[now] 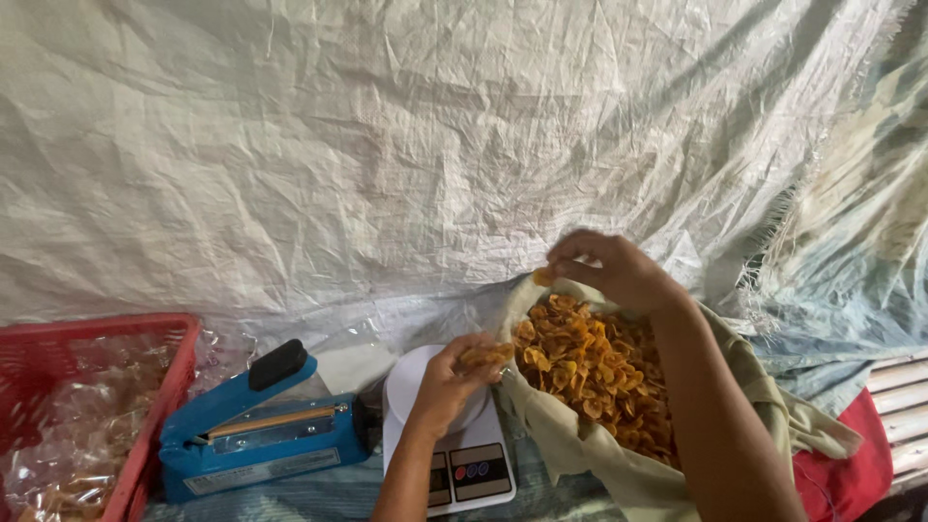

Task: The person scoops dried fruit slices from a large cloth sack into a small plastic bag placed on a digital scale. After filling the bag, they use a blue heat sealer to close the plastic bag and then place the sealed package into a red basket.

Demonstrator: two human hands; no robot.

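White woven sheeting (387, 145) hung behind. Left hand (447, 387) gripped some chips (485, 356) above the white scale (464, 459); right hand (609, 269) pinched one chip (543, 276) over the chip-filled cloth sack (619, 464).

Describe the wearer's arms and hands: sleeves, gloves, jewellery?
Both are bare. The left hand and right hand wear no gloves, and no rings show on the visible fingers. No watch or bracelet at either wrist. Both forearms are uncovered to the frame edge, so no sleeve shows.
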